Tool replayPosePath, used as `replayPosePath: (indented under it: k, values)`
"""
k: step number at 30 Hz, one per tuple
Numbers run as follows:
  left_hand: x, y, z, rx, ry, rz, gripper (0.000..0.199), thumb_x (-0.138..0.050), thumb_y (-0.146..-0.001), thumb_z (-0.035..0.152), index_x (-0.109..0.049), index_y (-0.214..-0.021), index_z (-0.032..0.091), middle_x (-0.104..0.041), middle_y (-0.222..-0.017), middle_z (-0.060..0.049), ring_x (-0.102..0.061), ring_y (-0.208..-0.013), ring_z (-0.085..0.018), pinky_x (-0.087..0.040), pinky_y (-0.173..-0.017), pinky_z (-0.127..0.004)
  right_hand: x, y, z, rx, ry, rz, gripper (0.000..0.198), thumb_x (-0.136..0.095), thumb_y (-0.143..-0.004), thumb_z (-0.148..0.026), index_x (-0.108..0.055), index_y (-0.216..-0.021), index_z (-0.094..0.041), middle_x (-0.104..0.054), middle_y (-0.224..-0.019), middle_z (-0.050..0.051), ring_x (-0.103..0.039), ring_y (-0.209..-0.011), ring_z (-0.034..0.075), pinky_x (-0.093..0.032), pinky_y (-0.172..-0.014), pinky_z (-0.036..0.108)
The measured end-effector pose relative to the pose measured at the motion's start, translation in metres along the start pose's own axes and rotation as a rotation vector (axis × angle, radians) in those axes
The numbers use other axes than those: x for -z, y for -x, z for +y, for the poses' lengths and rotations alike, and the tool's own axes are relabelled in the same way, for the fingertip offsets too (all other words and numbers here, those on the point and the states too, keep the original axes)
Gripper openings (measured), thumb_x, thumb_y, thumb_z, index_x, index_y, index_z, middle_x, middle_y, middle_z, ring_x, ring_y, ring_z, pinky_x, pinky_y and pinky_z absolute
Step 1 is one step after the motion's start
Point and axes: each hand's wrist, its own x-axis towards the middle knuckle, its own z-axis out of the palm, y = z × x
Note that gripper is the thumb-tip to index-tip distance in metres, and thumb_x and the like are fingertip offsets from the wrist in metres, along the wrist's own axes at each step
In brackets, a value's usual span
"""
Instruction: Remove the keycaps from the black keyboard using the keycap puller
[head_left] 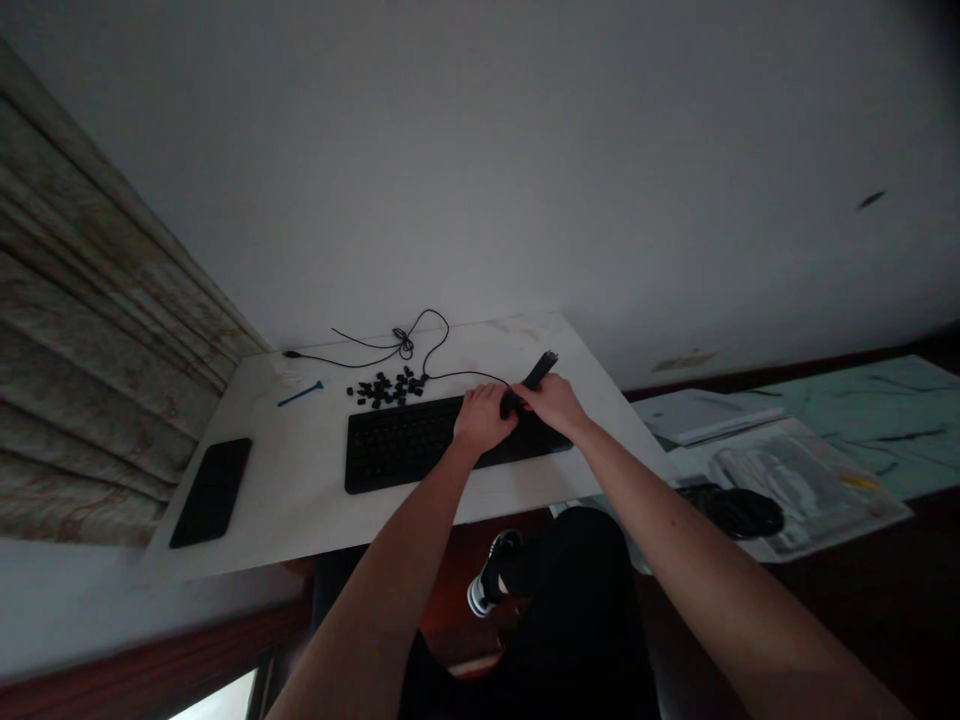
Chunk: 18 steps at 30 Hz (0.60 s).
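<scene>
A black keyboard (397, 445) lies on the white table, its right part largely covered by my hands. My left hand (484, 415) rests across the keyboard, with its fingers laid forward toward the far edge. In my right hand (551, 402) is a black stick-like tool (541, 369), held at a slant with its wider dark end low over the keyboard next to my left thumb. Dim light hides what kind of tool it is. Several loose black keycaps (386, 388) are heaped just beyond the keyboard's far left side.
A black cable (403, 345) is bunched near the wall. On the left of the table (300, 520) are a blue thin tool (300, 393) and a dark phone (212, 492). To the right, a lower surface holds a white box (705, 415), clear plastic packaging (780, 480) and a black bundle (742, 512).
</scene>
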Motion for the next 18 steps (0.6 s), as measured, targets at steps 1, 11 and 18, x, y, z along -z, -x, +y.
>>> replayPosePath:
  k: [1, 11, 18]
  values:
    - [0.0, 0.0, 0.0, -0.007, -0.003, -0.012, 0.03, -0.062, -0.089, 0.03, -0.062, -0.117, 0.019, -0.067, -0.117, -0.01, -0.057, -0.116, -0.028, -0.043, -0.102, -0.043, 0.001, 0.0, -0.003, 0.009, 0.008, -0.011, 0.022, -0.069, -0.085, -0.034, -0.073, -0.074, -0.015, -0.072, -0.063, 0.007, -0.07, -0.058, 0.021, -0.051, -0.056, 0.027]
    - [0.0, 0.0, 0.0, 0.04, -0.037, -0.002, 0.016, -0.057, -0.091, 0.023, -0.064, -0.104, 0.017, -0.069, -0.108, -0.011, -0.06, -0.11, -0.028, -0.044, -0.099, -0.043, 0.007, -0.005, -0.029, 0.122, 0.214, -0.131, 0.019, -0.07, -0.082, -0.024, -0.071, -0.064, -0.018, -0.069, -0.058, 0.004, -0.069, -0.06, 0.02, -0.047, -0.058, 0.025]
    - [0.001, 0.0, 0.0, 0.072, -0.043, 0.01, 0.018, -0.055, -0.09, 0.019, -0.064, -0.106, 0.017, -0.068, -0.108, -0.011, -0.06, -0.109, -0.027, -0.045, -0.098, -0.043, 0.001, -0.015, -0.019, 0.003, -0.103, -0.182, 0.011, -0.078, -0.076, -0.024, -0.073, -0.072, -0.015, -0.072, -0.065, 0.005, -0.068, -0.057, 0.018, -0.053, -0.053, 0.024]
